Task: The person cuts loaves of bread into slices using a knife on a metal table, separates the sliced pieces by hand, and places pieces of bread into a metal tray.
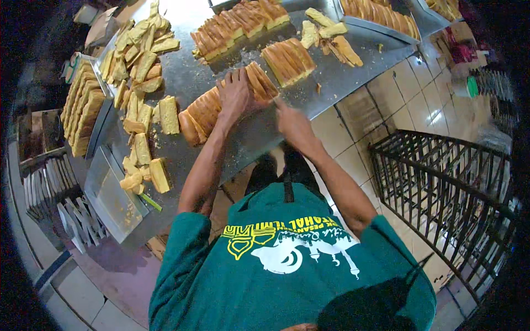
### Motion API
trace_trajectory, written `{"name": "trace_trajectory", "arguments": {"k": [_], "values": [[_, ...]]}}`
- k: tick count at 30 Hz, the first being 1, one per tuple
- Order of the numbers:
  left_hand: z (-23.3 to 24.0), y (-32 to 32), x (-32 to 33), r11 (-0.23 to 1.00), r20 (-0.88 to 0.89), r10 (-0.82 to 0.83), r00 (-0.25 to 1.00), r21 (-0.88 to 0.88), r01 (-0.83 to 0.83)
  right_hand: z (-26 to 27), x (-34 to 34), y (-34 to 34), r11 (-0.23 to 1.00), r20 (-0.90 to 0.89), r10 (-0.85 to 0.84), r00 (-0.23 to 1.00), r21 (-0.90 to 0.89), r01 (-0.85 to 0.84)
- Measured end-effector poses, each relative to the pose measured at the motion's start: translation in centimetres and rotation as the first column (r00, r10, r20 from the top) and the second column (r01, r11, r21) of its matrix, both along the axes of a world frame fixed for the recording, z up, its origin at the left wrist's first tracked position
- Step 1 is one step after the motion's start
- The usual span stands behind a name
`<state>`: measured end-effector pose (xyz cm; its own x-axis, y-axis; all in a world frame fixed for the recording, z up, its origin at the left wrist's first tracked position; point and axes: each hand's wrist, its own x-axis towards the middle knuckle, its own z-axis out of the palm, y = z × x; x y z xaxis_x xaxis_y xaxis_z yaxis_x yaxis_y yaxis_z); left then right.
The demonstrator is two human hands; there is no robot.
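My left hand (236,94) lies across the top of a long sliced bread loaf (207,108) on the metal table, fingers spread over its crust. My right hand (293,124) is blurred and closed beside the loaf's right end; it seems to grip a handle, but the tool is too blurred to name. Just beyond that end sits a shorter block of sliced bread (288,62). A longer row of bread slices (240,27) lies behind, at the table's far side. Loose bread pieces (143,66) are heaped left of my left hand.
The metal table (331,85) bears crumbs. A tray (379,29) of slices stands at the back right, another tray (99,120) at the left. A crumb-strewn metal tray (114,194) and a green-handled tool (151,202) lie front left. A black metal rack (439,173) stands on the tiled floor.
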<state>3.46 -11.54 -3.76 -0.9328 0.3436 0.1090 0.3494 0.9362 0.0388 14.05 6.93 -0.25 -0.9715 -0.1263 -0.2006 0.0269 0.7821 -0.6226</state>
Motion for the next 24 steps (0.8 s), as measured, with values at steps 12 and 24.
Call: {"name": "trace_trajectory", "arguments": {"k": [12, 24], "values": [[1.3, 0.3, 0.2, 0.998, 0.008, -0.025, 1.000, 0.058, 0.025, -4.4, 2.2, -0.2, 0.996, -0.105, -0.092, 0.990, -0.012, 0.091], [-1.4, -0.5, -0.2, 0.997, -0.008, 0.040, 0.999, -0.066, -0.041, -3.8, 4.1, -0.5, 0.992, 0.027, -0.122, 0.992, 0.037, 0.121]]}}
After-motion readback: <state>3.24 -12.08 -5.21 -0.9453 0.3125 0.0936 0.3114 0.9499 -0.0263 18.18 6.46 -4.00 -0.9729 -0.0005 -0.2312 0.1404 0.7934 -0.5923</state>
